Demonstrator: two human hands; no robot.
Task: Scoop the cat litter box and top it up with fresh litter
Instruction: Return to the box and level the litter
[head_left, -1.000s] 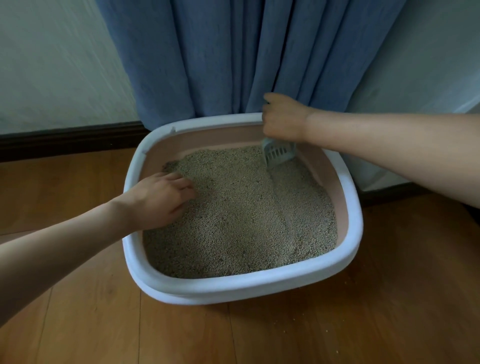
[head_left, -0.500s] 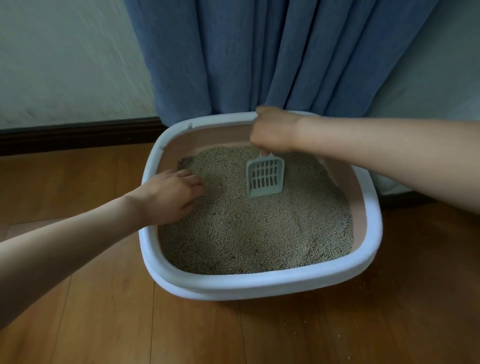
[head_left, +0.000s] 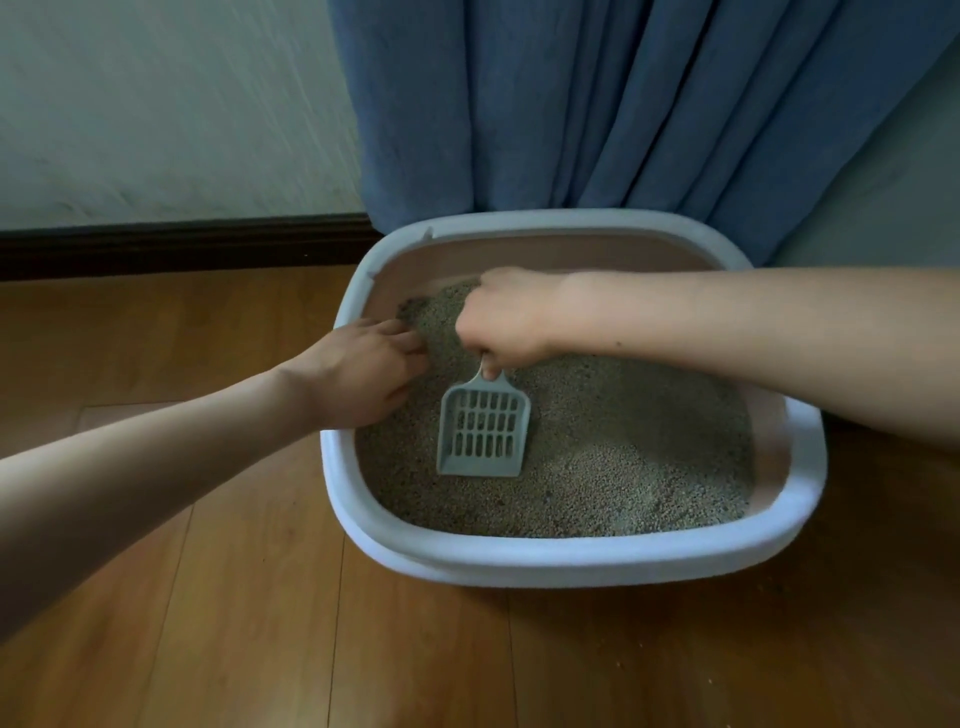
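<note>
- Pale textured wall (head_left: 156, 104) and dark skirting board (head_left: 182, 247) at far left; brown wooden plank floor (head_left: 260, 623) carries everything.
- Left hand (head_left: 363, 379) reaches over the left rim, fingers (head_left: 410, 345) curled loosely down onto the litter at the rim's inner edge; probably bracing the box so it doesn't slide while the other hand rakes. Can't tell if it actually pinches the rim.
- White-rimmed, pink-walled plastic litter box (head_left: 519, 558) sits on the floor against the curtain, filled with grey-beige granular cat litter (head_left: 623, 457).
- Grey-blue slotted plastic scoop (head_left: 483, 431) lies blade-down on the litter, left of centre, leading edge toward the near rim: low angle suits digging under clumps.
- Right hand (head_left: 506, 319) is fisted tight round the scoop's handle, just beside the left hand; overhand grip gives downward push.
- Blue pleated curtain (head_left: 623, 104) hangs behind the box.
- No clumps or fresh-litter bag in view; looks like scooping stage, top-up not yet done.
</note>
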